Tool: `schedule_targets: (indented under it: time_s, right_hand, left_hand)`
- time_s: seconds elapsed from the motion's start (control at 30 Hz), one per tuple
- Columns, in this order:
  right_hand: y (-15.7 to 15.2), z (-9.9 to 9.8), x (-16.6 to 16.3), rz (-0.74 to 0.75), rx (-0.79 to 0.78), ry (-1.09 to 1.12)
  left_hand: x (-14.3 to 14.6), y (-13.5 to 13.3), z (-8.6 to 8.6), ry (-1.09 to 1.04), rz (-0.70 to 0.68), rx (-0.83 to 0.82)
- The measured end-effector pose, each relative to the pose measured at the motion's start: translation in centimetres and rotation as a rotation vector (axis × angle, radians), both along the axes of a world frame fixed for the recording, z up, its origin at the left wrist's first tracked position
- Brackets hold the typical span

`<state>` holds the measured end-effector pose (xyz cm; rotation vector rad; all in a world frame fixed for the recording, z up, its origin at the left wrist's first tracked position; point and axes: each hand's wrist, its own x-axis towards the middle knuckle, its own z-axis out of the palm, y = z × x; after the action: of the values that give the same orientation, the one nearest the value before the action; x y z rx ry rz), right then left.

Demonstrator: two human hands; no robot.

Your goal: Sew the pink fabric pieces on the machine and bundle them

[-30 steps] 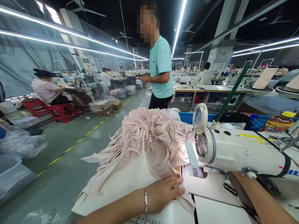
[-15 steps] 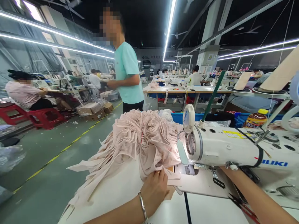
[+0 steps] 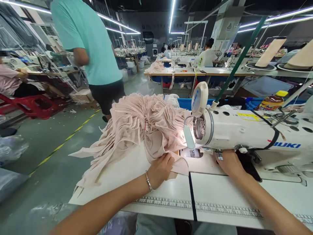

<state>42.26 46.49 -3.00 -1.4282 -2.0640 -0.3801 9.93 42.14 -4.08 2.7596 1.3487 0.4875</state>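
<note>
My left hand point(image 3: 161, 169) is closed on the edge of a pale pink fabric piece point(image 3: 180, 165) at the front of a large gathered pile of the same fabric point(image 3: 132, 120). A bracelet circles that wrist. Under the arm of the white sewing machine point(image 3: 227, 130) reaches my right hand point(image 3: 228, 161), beside the presser foot area. Its fingers are mostly hidden by the machine, so what they hold or touch does not show. A small pale guard plate point(image 3: 188, 137) hangs at the machine's left end.
A printed ruler strip point(image 3: 166, 203) runs along the table's front edge. Behind the machine stand a capped drink bottle point(image 3: 271, 100), a green post point(image 3: 241, 60) and thread cones point(image 3: 270, 52). A person in a turquoise shirt point(image 3: 97, 49) is in the aisle at left.
My right hand has moved left under the machine arm. My left hand still grips the fabric. The view has tilted down, showing the ruler edge. The person in turquoise has come closer on the left.
</note>
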Motion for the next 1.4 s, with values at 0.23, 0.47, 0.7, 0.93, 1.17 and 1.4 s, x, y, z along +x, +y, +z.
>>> schedule_targets:
  time_s: [0.23, 0.47, 0.7, 0.93, 1.17, 1.4]
  right_hand:
    - [-6.4, -1.1, -4.2, 0.216, -0.047, -0.056]
    - [-5.8, -1.2, -4.3, 0.085, -0.078, -0.166]
    - [-5.9, -0.9, -4.5, 0.113, -0.032, -0.266]
    - [-5.7, -1.1, -4.8, 0.192, -0.090, -0.118]
    - [-5.1, -1.7, -5.2, 0.059, -0.090, -0.073]
    - [-5.2, -1.1, -5.4, 0.057, -0.052, -0.235]
  left_hand:
    - [0.4, 1.0, 0.3, 0.018, -0.243, -0.044]
    - [1.2, 0.8, 0.0, 0.212, -0.275, 0.095]
    - [1.0, 2.9, 1.0, 0.290, -0.661, 0.328]
    - [2.5, 4.3, 0.9, 0.262, -0.630, 0.255]
    - [9.1, -2.1, 0.1, 0.556, -0.281, 0.432]
    - [7.9, -0.2, 1.3, 0.449, -0.199, 0.259]
